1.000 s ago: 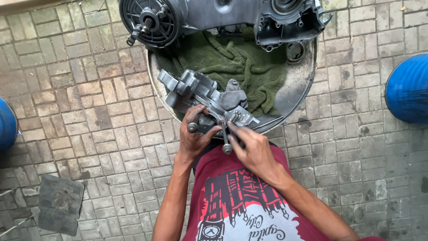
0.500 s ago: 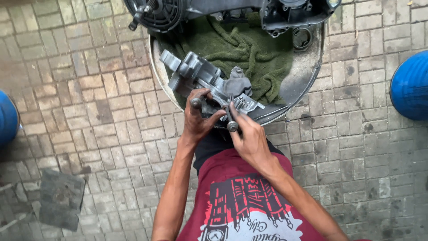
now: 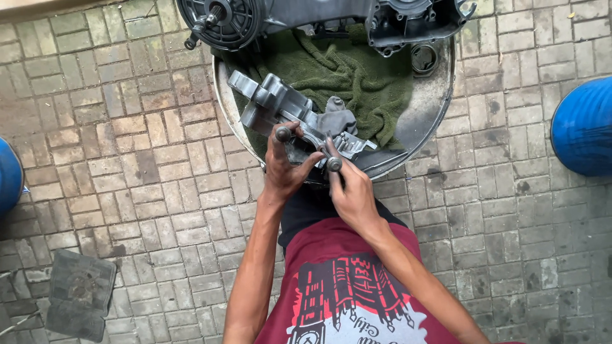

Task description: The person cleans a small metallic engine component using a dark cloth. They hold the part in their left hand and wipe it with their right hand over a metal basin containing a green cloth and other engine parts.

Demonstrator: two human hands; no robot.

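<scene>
I'm looking down at a paver brick floor (image 3: 159,159). Sitting right on it: a round metal basin (image 3: 428,111), blue drums (image 3: 583,127) on either side, and a dark rubber mat (image 3: 80,293) bottom left.

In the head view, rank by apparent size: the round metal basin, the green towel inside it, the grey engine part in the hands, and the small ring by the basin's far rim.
1. Round metal basin
2. Green towel
3. Grey engine part, held at its near end by the left hand and right hand
4. Small ring
</scene>
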